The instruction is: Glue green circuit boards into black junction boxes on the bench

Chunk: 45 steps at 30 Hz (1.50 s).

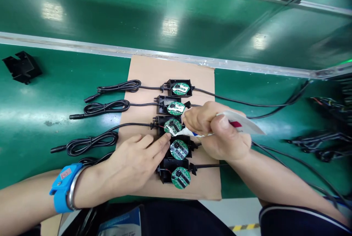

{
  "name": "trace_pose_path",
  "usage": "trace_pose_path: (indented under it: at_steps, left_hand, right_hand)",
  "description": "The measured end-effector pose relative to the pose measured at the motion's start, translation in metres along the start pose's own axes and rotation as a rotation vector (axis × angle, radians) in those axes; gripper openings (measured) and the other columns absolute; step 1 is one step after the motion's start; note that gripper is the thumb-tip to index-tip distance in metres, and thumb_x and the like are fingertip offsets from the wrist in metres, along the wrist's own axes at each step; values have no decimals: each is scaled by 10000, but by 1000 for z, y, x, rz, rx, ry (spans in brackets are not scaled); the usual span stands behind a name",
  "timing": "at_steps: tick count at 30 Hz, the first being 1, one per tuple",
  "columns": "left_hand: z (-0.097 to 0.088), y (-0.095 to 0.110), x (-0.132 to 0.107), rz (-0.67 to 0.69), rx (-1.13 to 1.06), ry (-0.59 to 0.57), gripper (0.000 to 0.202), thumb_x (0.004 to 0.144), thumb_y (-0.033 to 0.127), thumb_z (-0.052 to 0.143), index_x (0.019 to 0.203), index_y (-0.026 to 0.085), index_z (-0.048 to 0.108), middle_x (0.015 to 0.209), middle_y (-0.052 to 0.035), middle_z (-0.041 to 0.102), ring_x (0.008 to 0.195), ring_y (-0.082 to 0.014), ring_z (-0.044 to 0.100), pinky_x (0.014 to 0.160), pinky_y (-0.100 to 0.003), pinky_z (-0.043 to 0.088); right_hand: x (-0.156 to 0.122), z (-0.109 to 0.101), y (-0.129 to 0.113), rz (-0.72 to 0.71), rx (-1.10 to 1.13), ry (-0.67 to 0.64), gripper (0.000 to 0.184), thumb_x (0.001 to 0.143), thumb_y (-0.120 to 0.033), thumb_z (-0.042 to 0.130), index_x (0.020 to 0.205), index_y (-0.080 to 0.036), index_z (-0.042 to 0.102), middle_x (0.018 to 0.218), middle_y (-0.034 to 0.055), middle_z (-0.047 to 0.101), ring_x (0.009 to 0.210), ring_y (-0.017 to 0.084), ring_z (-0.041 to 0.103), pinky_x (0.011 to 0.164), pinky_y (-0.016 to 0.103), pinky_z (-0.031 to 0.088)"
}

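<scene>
My right hand [220, 133] is closed round a white glue tube [242, 123] with a red mark, its nozzle pointing left. White paste runs from the nozzle onto the round green circuit board [172, 126] in the middle of a column of several such boards. My left hand [137, 162] lies with fingers stretched out, its fingertips at the lower edge of that board. The top board [180, 88] and the second board [176, 108] carry white paste. Below, the fourth board [179, 150] and bottom board [180, 177] show bare chips. Each board sits on a black plastic box [165, 177].
Beneath the boxes lies a cardboard sheet [148, 69] on a green bench. Coiled black cables [107, 107] run left, and loose cables [275, 107] run right. A black case [22, 68] lies at far left. Behind stands a green panel with a metal rail [96, 47].
</scene>
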<state>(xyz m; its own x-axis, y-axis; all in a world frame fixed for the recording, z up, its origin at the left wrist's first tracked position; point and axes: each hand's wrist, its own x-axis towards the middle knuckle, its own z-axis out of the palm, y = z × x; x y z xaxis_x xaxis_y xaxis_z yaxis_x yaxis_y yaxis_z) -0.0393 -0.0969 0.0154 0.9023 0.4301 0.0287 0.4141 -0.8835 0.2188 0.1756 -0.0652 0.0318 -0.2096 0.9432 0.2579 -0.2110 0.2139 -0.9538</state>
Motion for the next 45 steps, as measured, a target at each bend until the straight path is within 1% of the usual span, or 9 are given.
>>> trace_pose_path:
  at_steps: [5,10,17,20,24,28,32,38,45]
  left_hand:
    - [-2,1,0,-12,-7,-18,481,946,174,429,1406,66,524,1527,-132,474,1166,-288,586,900,-382,520]
    - [-1,0,1,-21,-22,-33,474,957,181,425,1409,78,523,1541,-119,458,1166,-272,579,910,-373,519]
    - [-3,1,-1,-22,20,-28,473,962,184,437,1418,87,514,1550,-108,448,1162,-269,566,900,-378,505]
    - [-9,9,-8,2,29,-41,545,920,157,448,1457,60,458,1563,-128,424,1120,-258,575,884,-376,500]
    - [-16,26,-17,62,-25,-44,538,914,183,451,1436,58,486,1521,-118,485,1198,-273,547,955,-390,474]
    - [-13,39,-17,74,-19,-69,506,930,173,442,1418,58,508,1495,-130,513,1131,-254,588,911,-387,493]
    - [-8,42,-15,57,-17,-66,486,933,157,432,1400,64,523,1499,-132,508,1107,-249,599,880,-371,506]
    - [-4,42,-12,19,-63,-58,483,924,135,429,1396,85,521,1498,-114,512,1105,-244,610,874,-381,521]
    - [1,40,-11,21,-71,-67,519,908,130,466,1424,77,482,1539,-124,458,1281,-267,521,990,-403,479]
  right_hand:
    - [6,-6,-1,5,23,-9,361,933,-392,561,630,-212,481,530,-34,288,464,108,282,479,311,204]
    - [12,-4,3,18,48,-39,432,929,-445,571,591,-219,425,521,-35,268,461,113,281,484,319,207]
    - [9,-7,4,-96,-22,36,405,921,-442,602,611,-212,479,512,-37,288,457,106,288,498,312,208]
    - [0,-10,-14,-15,4,6,440,920,-469,613,604,-207,456,517,-34,294,467,109,318,496,307,244]
    - [-17,0,-28,114,91,-40,462,947,-511,563,624,-205,440,528,-36,291,479,106,309,494,301,264]
    - [-28,16,-10,5,86,-31,400,957,-417,533,626,-206,457,534,-31,300,475,107,291,490,301,213]
    - [-29,21,4,-79,39,-15,388,954,-416,527,632,-204,479,528,-39,287,459,102,270,483,298,181]
    - [-33,13,-2,-71,-13,-24,401,963,-428,518,637,-200,469,534,-36,292,464,101,277,485,290,193]
    - [-44,7,-11,-60,-43,-35,375,968,-391,506,645,-202,485,536,-25,309,460,111,292,471,300,203]
